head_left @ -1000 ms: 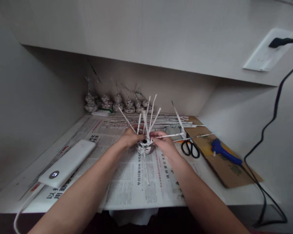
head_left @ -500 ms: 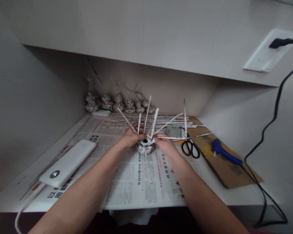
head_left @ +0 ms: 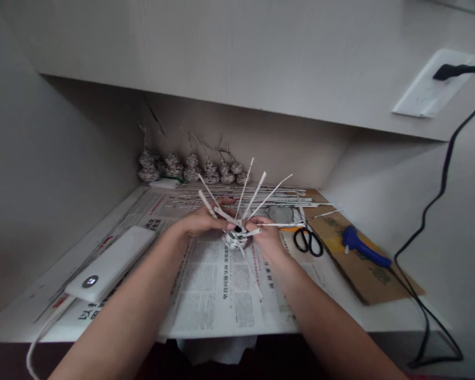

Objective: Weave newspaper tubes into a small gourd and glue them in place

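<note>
Nearer the person than both hands, the newspaper [head_left: 200, 298] runs bare to the worktop's front edge [head_left: 206, 334], leaving open room between the forearms. Beyond the hands the space narrows: paper sticks [head_left: 285, 201] lie crosswise just past the fingers, and woven gourds [head_left: 192, 169] stand against the back wall. An overhanging panel [head_left: 229, 58] closes off the space above and beyond the hands. To the left of the left hand, well apart, lies a white power bank [head_left: 114, 261]; right of the right hand come black-handled scissors [head_left: 309, 243], then cardboard [head_left: 352, 264] with a blue glue gun [head_left: 366, 250] on it.

The woven paper piece [head_left: 234, 241] sits between the two hands, strips fanning up from it. The left hand [head_left: 208, 217] is partly spread, its thumb touching the rim beside the dark opening and a finger reaching behind the strips (whether the hidden fingers grip, I cannot tell). The right hand [head_left: 266, 235] is bunched, fingertips closed on the rim's right side, a strip [head_left: 283, 225] stretching out above its knuckles.
</note>
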The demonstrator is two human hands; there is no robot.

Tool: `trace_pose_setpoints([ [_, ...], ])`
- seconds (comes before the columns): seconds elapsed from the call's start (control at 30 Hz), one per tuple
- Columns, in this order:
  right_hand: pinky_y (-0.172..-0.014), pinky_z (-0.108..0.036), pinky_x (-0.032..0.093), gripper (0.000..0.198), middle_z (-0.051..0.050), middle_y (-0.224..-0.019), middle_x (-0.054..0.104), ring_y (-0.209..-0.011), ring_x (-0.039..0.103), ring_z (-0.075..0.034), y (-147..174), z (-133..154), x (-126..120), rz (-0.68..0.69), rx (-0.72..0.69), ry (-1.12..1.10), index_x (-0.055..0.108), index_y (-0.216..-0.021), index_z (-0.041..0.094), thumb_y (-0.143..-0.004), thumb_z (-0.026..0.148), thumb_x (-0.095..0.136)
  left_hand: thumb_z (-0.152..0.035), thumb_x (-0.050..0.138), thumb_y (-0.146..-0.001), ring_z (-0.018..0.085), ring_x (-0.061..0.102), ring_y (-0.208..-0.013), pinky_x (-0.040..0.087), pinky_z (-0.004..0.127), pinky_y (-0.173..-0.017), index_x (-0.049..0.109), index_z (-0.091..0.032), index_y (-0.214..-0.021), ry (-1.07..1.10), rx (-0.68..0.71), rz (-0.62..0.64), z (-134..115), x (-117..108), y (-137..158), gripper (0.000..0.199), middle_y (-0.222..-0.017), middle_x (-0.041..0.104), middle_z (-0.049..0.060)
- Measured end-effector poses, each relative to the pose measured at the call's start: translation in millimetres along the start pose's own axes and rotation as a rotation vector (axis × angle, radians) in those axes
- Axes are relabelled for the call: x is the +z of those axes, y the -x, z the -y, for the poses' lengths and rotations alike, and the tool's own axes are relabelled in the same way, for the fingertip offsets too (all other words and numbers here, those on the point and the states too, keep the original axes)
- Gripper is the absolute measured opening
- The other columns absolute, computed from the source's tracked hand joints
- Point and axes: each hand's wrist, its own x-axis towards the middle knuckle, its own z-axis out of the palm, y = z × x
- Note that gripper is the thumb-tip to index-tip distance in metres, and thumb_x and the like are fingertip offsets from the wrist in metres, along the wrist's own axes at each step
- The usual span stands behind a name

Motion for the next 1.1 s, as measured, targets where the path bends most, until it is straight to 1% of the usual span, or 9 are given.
trace_pose_setpoints([
  [0.1,-0.049,-0.025,0.035,0.019,0.001,-0.053,0.059,-0.049,0.049,-0.011,-0.7,1.9,-0.8,0.014,0.034,-0.020,0.063,-0.059,0.016,-0.057,0.031,0.074,-0.018,0.082,-0.054,0.022,0.065,-0.095,0.049,0.031,-0.079,0.063,-0.019,-0.112,-0.181,-0.036,0.144,-5.5,-24.2,7.4,0.061,-0.105,0.069,0.007],
  [0.17,-0.049,-0.024,0.034,0.020,0.001,-0.052,0.058,-0.048,0.048,-0.010,-1.5,2.0,-1.3,0.033,0.047,-0.038,0.063,-0.058,0.016,-0.057,0.032,0.075,-0.019,0.082,-0.049,0.021,0.065,-0.084,0.049,0.029,-0.072,0.068,-0.017,-0.094,-0.332,-0.076,0.106,0.7,-36.5,4.5,0.048,-0.092,0.071,0.005],
  [0.3,-0.049,-0.024,0.034,0.021,0.002,-0.051,0.058,-0.048,0.048,-0.010,-3.6,-0.6,-1.4,0.060,0.062,-0.061,0.063,-0.058,0.016,-0.056,0.032,0.076,-0.032,0.076,-0.058,0.013,0.050,-0.052,0.038,0.025,-0.052,0.062,-0.014,-0.064,-0.535,-0.068,-0.244,20.2,-41.7,-10.6,0.024,-0.055,0.058,-0.001],
  [0.4,-0.048,-0.024,0.034,0.021,0.002,-0.051,0.057,-0.047,0.048,-0.010,-3.2,-1.5,-0.8,0.083,0.048,-0.063,0.063,-0.058,0.016,-0.056,0.032,0.075,-0.037,0.074,-0.059,0.010,0.044,-0.048,0.036,0.024,-0.050,0.059,-0.015,-0.066,-0.329,0.043,-0.286,21.9,-30.3,-16.0,0.028,-0.052,0.052,-0.004],
  [0.53,-0.050,-0.024,0.037,0.023,0.001,-0.052,0.059,-0.049,0.051,-0.011,-0.1,0.5,-0.7,0.128,0.029,-0.049,0.063,-0.059,0.017,-0.057,0.035,0.076,-0.041,0.081,-0.055,0.010,0.050,-0.053,0.041,0.023,-0.054,0.058,-0.014,-0.067,-0.045,0.020,-0.281,11.6,-13.6,-13.2,0.038,-0.059,0.056,-0.001],
  [0.7,-0.050,-0.025,0.038,0.024,0.000,-0.053,0.060,-0.050,0.051,-0.012,1.2,2.5,-0.6,0.136,0.023,0.003,0.063,-0.057,0.017,-0.057,0.037,0.076,-0.043,0.081,-0.058,0.010,0.054,-0.057,0.043,0.022,-0.055,0.056,-0.015,-0.071,0.135,0.043,-0.207,6.0,-7.7,-10.8,0.040,-0.064,0.059,0.000],
  [0.83,-0.048,-0.025,0.036,0.025,0.001,-0.051,0.059,-0.047,0.049,-0.012,2.8,4.3,-0.1,0.143,0.049,0.007,0.063,-0.058,0.017,-0.057,0.038,0.076,-0.048,0.078,-0.060,0.008,0.046,-0.047,0.035,0.020,-0.046,0.051,-0.016,-0.066,0.145,0.024,-0.178,4.8,-2.1,-12.0,0.042,-0.055,0.053,-0.002],
  [0.97,-0.047,-0.025,0.036,0.026,0.001,-0.051,0.059,-0.047,0.050,-0.012,4.1,4.8,0.1,0.152,0.055,-0.009,0.063,-0.060,0.017,-0.057,0.039,0.076,-0.055,0.070,-0.068,0.006,0.035,-0.040,0.021,0.020,-0.039,0.046,-0.017,-0.057,0.077,0.037,-0.269,4.9,3.6,-13.7,0.046,-0.046,0.045,-0.004],
  [1.1,-0.048,-0.024,0.037,0.026,0.001,-0.051,0.060,-0.047,0.050,-0.012,3.0,2.4,0.2,0.154,0.036,0.000,0.064,-0.059,0.016,-0.057,0.039,0.077,-0.060,0.069,-0.067,0.007,0.038,-0.040,0.024,0.022,-0.040,0.053,-0.015,-0.057,-0.020,0.069,-0.278,4.4,2.6,-12.8,0.048,-0.047,0.049,-0.002],
])
